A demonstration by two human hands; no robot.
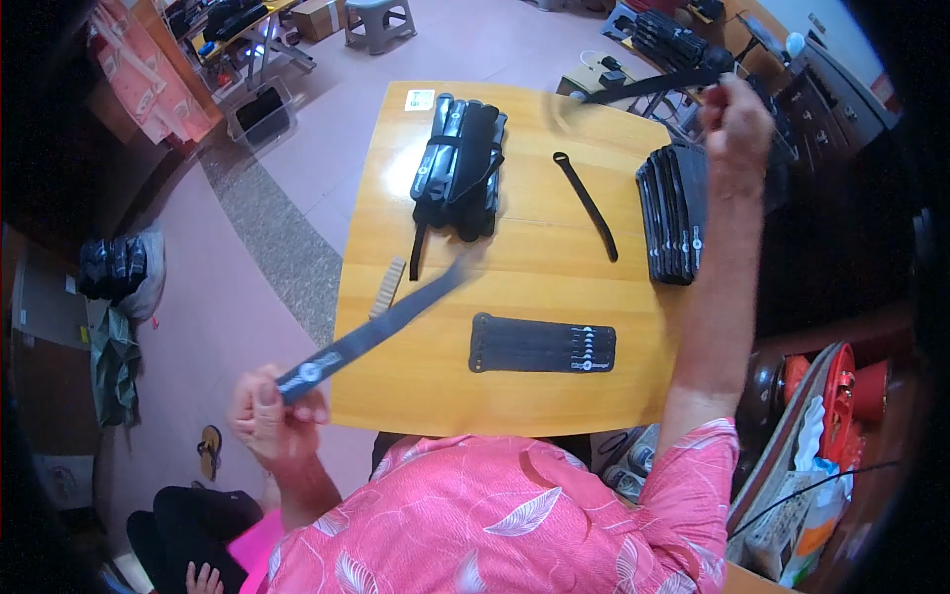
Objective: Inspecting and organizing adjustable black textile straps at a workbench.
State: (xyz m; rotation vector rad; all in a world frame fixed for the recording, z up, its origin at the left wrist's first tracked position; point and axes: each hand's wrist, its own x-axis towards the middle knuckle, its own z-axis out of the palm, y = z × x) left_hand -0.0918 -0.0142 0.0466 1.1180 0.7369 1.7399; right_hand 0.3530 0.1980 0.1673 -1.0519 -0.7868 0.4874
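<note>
My left hand (280,416), at the table's left front edge, is closed on the end of a dark printed strap (381,327) that slants up over the table. Raised at the far right, my right hand (737,124) grips a black strap (648,87), whose free end is blurred. One narrow black strap with a slotted end (586,206) lies loose at mid-table. In front of me rests a flat overlapped set of dark straps (524,344). A tied bundle of black straps (457,168) lies at the far left, and a stack of dark straps (668,213) sits beside my right forearm.
The yellow wooden table (421,386) carries a ridged tan piece (387,287) near its left edge. A grey stool (380,25) and a clear bin (262,114) stand beyond. Lower left, another person's hand (203,579) shows. Red and bagged items (816,465) crowd the right.
</note>
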